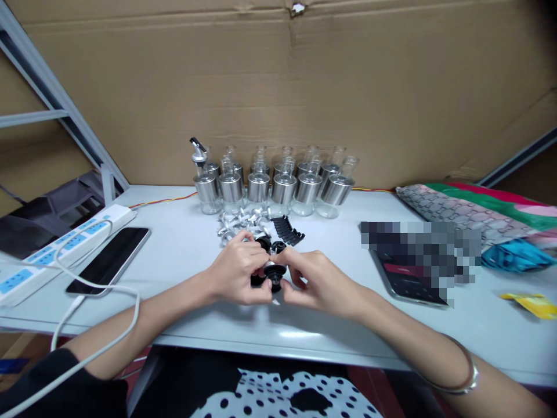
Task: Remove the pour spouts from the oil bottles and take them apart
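Observation:
Near the front middle of the table, my left hand [244, 270] and my right hand [312, 280] meet with bent fingers around a small black and silver piece [275, 271], both gripping it. More black round parts lie just behind and under my fingers, partly hidden. Silver spout parts [243, 222] are heaped behind my left hand. A row of thin black levers [287, 230] lies behind my right hand. Farther back stand several glass bottles with metal sleeves [284, 188]; the leftmost front one carries a silver spout with a black lever [199, 152].
A phone [111, 260] with a white cable and a power strip [65, 249] lie at the left. At the right are another phone [409, 281], a patterned bag [456, 212] and a yellow wrapper [533, 305]. Cardboard [261, 87] stands behind the bottles.

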Demonstrator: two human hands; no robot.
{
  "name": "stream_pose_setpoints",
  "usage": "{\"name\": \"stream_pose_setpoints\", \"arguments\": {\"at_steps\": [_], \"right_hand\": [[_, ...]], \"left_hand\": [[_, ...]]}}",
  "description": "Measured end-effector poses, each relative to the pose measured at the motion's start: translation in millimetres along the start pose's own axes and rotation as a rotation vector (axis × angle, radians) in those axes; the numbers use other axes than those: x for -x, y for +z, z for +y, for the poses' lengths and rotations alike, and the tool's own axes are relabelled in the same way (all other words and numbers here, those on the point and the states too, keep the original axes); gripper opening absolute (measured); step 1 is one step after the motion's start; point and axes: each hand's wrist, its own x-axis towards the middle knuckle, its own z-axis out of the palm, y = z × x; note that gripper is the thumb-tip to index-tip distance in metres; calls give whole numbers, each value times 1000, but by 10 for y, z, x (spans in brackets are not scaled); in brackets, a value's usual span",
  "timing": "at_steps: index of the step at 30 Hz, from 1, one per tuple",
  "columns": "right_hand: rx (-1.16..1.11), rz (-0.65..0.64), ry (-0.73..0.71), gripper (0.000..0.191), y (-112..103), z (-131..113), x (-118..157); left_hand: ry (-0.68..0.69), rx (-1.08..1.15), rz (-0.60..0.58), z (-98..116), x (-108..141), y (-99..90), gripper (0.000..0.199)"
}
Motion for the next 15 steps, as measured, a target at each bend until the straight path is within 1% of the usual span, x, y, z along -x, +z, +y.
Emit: {"name": "stream_pose_setpoints", "arguments": {"at_steps": [4,9,11,15], "right_hand": [[15,36,-44,11,5,-15,5],[50,58,-71,10,9,-29,5],[56,63,-57,12,19,-19,7],[33,59,-1,22,34,27,13]], "left_hand": [[-1,25,3,18,-10,-8,8],[-1,18,-23,11,-14,-24,9],[16,7,-9,-4,-10,-21,9],[57,-62,56,-48,5,-1,8]]}}
